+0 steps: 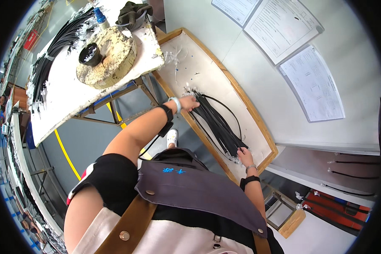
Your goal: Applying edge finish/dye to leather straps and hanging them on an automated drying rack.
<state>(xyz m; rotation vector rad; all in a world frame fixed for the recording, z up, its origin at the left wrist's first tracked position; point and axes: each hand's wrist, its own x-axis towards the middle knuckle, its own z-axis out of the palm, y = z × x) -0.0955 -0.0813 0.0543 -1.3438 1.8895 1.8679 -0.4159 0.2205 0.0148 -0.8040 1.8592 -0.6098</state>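
Note:
A bundle of thin black cables (218, 122) lies lengthwise in a shallow wood-framed tray (252, 103) in front of me. Clear plastic wrapping shows around the cable ends. My left hand (189, 103) is at the bundle's far end, its fingers curled onto the cables. At the near end my right hand (245, 157) has thumb and fingers pinched on the cable tips. One cable bows out from the bundle towards the tray's right side. The exact grip of each hand is partly hidden by its own fingers.
On the white table (59, 108) at left stand a round paint-spattered block (120, 59), a dark cup (89, 55), a blue-capped bottle (100, 17) and more black cables (46, 63). Paper sheets (313, 82) hang on the right wall. A wooden stool (293, 223) stands lower right.

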